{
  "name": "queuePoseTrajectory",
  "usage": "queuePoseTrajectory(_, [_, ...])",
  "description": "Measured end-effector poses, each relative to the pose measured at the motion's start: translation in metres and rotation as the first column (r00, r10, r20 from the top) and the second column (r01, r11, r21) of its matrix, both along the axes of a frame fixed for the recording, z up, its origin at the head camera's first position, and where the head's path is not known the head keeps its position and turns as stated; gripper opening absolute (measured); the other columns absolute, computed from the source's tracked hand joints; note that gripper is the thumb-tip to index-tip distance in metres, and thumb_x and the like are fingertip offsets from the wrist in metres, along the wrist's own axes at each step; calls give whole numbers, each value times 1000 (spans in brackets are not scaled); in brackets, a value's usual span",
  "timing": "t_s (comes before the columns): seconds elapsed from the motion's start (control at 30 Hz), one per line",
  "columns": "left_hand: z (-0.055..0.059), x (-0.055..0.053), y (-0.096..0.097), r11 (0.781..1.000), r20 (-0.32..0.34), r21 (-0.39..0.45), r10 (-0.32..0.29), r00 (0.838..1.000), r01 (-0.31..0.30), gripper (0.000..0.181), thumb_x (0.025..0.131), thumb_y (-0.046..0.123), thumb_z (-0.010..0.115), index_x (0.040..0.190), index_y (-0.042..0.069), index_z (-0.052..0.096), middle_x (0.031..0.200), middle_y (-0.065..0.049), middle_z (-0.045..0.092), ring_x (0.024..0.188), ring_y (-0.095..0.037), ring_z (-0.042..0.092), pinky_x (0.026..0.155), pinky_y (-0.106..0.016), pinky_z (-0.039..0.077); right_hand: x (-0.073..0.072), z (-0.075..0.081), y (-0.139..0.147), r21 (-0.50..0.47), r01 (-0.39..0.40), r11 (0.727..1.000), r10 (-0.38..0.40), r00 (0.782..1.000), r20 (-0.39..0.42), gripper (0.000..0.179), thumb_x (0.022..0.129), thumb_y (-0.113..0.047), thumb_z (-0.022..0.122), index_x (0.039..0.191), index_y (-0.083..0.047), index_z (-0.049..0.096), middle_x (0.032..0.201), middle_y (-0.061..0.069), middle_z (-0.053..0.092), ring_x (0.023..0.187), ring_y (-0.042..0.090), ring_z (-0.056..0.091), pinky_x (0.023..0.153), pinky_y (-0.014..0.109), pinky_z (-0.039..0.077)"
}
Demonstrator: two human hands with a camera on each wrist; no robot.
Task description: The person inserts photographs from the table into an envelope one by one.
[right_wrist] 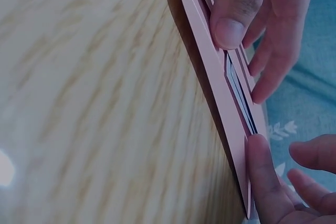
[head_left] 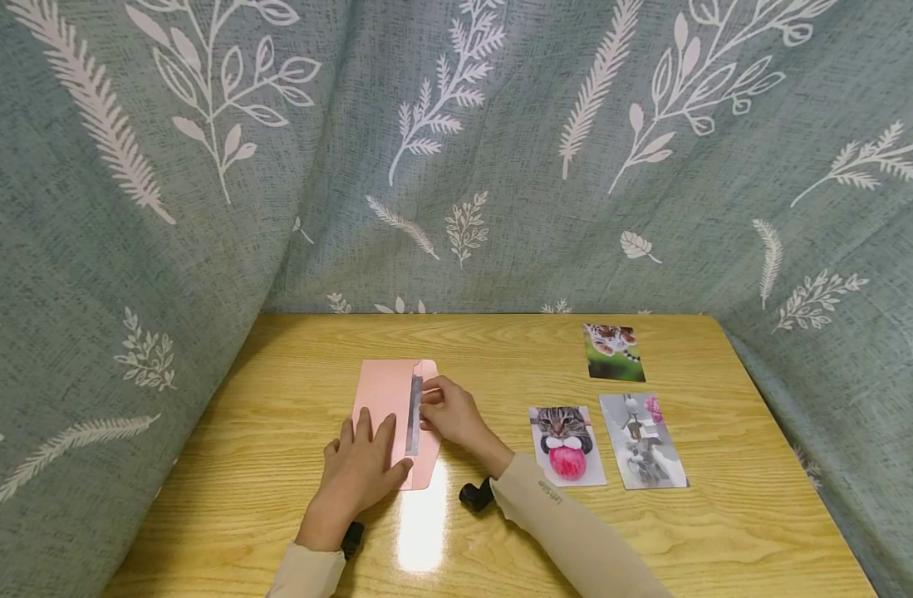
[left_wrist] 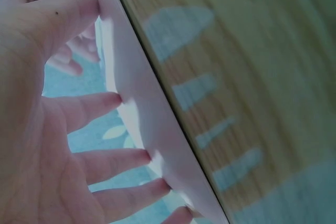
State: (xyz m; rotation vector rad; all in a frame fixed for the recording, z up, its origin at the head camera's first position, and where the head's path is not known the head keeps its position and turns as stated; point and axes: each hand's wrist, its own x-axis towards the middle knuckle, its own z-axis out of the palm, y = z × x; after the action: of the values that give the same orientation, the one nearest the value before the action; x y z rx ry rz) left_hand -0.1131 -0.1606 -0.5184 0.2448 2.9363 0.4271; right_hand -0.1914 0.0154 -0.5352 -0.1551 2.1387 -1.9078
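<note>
A pink envelope (head_left: 381, 378) lies flat on the wooden table, its flap on the right side. The grey edge of a thin card (head_left: 414, 428) shows in its opening; the rest is hidden inside. My left hand (head_left: 360, 457) rests on the envelope with fingers spread, thumb beside the opening's near end. In the left wrist view, its fingertips (left_wrist: 118, 98) press along the envelope's surface. At the opening's right side is my right hand (head_left: 450, 411), fingers loosely bent. The right wrist view shows one fingertip (right_wrist: 257, 142) against the card's edge, other fingers apart from it.
To the right lie a cat photo (head_left: 568, 448) with a pink ball, a greyish photo (head_left: 643, 444) with pink flowers, and a tiger photo (head_left: 613, 357) farther back. A leaf-patterned curtain (head_left: 516, 249) hangs around the table. Black wrist cameras (head_left: 474, 496) sit below both wrists.
</note>
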Motion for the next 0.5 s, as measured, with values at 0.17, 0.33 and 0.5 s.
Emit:
queuePoseTrajectory(0.17, [0, 0, 0, 1000, -7, -6, -5, 1000, 5, 78, 93, 52, 65, 154, 12, 38, 155, -35, 24, 140, -58, 22, 98, -74, 31, 0, 1, -3, 3, -1, 1000, 1, 1000, 1, 29, 91, 9, 62, 120, 7, 59, 99, 19, 67, 73, 20, 68, 64, 31, 59])
queuePoseTrajectory(0.33, [0, 1, -1, 1000, -16, -12, -8, 1000, 7, 77, 93, 52, 65, 154, 12, 39, 154, -35, 26, 139, -58, 23, 97, -73, 32, 0, 2, -5, 17, -5, 1000, 5, 1000, -8, 29, 91, 9, 62, 119, 7, 59, 98, 18, 67, 71, 21, 69, 63, 32, 59])
queuePoseTrajectory(0.5, [0, 2, -1, 1000, -17, -18, -11, 1000, 11, 77, 93, 52, 65, 154, 12, 39, 154, -35, 26, 139, -58, 23, 98, -73, 32, -1, 0, -6, 39, -4, 999, 5, 999, -32, 30, 89, 9, 63, 119, 6, 60, 96, 16, 68, 68, 19, 69, 62, 30, 59])
